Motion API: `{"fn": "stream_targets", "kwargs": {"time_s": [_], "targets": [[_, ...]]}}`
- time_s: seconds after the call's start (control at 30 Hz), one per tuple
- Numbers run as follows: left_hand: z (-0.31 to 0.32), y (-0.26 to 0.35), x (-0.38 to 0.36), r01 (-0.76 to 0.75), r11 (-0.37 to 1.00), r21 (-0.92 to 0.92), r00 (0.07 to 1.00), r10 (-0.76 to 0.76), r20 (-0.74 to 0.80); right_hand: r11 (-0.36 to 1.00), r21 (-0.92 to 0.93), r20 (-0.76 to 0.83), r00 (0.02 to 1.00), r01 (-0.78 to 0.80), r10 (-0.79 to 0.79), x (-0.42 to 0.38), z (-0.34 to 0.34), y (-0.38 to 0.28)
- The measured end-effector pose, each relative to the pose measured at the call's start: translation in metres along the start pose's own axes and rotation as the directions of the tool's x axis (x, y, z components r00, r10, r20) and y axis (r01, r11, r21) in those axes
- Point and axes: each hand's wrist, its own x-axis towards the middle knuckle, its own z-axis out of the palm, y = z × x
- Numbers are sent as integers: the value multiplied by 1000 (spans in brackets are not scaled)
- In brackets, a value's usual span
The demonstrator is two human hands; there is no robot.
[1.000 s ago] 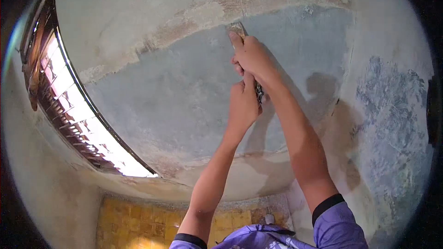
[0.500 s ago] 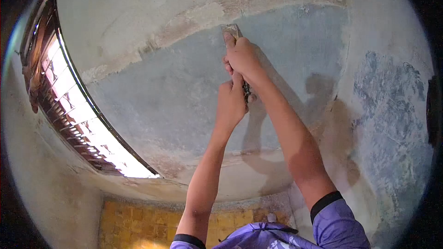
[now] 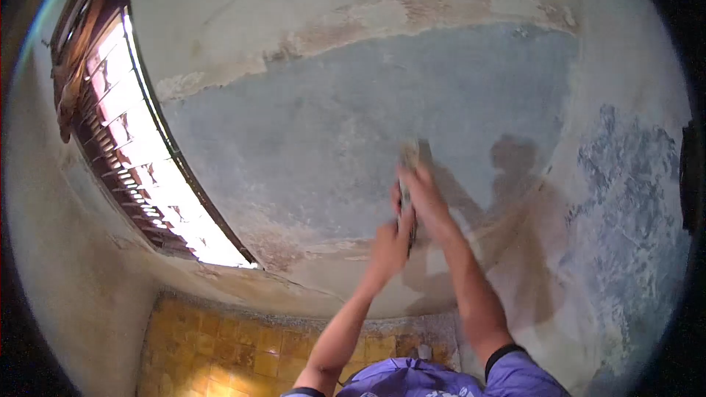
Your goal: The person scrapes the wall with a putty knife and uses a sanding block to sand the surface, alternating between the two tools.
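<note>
Both my hands are closed round one hand tool (image 3: 415, 148), a scraper-like thing with a flat end, blurred by motion. My right hand (image 3: 424, 195) grips it near the flat end, which is at the blue-grey patch of the wall (image 3: 309, 147). Lower down and to the left, my left hand (image 3: 391, 248) holds the dark rear part of the tool. Whether the flat end touches the wall cannot be made out. A pale, brownish strip of rough plaster (image 3: 353, 26) borders the patch above.
A bright slatted window (image 3: 140, 147) is at the left. Yellow tiles (image 3: 228, 338) show at the bottom. The right wall (image 3: 625, 176) has flaking blue patches. Shadows of a head and arms fall on the wall right of my hands.
Both hands and the tool have moved down the wall and slightly right, from the patch's upper edge to its lower middle. The view has shifted a little. Both hands still grip the tool.
</note>
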Motion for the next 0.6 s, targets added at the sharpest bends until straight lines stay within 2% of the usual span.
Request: {"fn": "stream_targets", "kwargs": {"time_s": [0.07, 0.1, 0.13, 0.2, 0.27, 0.3, 0.33, 0.37, 0.43, 0.5, 0.6], "targets": [[11, -58, -39, 149, 986, -68, 981, -139, 133, 999, -19, 56, 997, -44, 45, -17, -24, 90], [18, -81, -62, 258, 964, -68, 960, -248, 134, 980, 74, -69, 979, -185, 190, -47, -13, 98], [22, -112, -82, 357, 932, -60, 906, -330, 265, 956, 158, -42, 965, -248, 257, -64, -21, 136], [31, -149, -125, 356, 933, -46, 896, -327, 300, 895, 185, -27, 908, -406, 418, -105, -34, 201], [47, -198, -163, 456, 888, -57, 842, -410, 349, 875, 306, -115, 898, -375, 425, -146, -38, 262], [52, -208, -179, 468, 882, -56, 829, -417, 372, 829, 364, -157, 849, -425, 504, -164, -38, 279], [57, -210, -194, 480, 876, -56, 815, -422, 397, 777, 423, -196, 790, -466, 580, -173, -40, 288], [59, -210, -201, 494, 868, -51, 796, -429, 427, 794, 381, -191, 800, -474, 569, -174, -43, 294], [65, -213, -208, 310, 950, -21, 871, -276, 408, 806, 313, -197, 795, -503, 573, -191, -51, 308], [60, -183, -214, 320, 946, -56, 892, -281, 354, 809, 346, -237, 790, -475, 565, -190, -53, 321], [72, -213, -213, 550, 832, -69, 753, -458, 473, 812, 301, -228, 789, -500, 571, -187, -49, 303]]}}
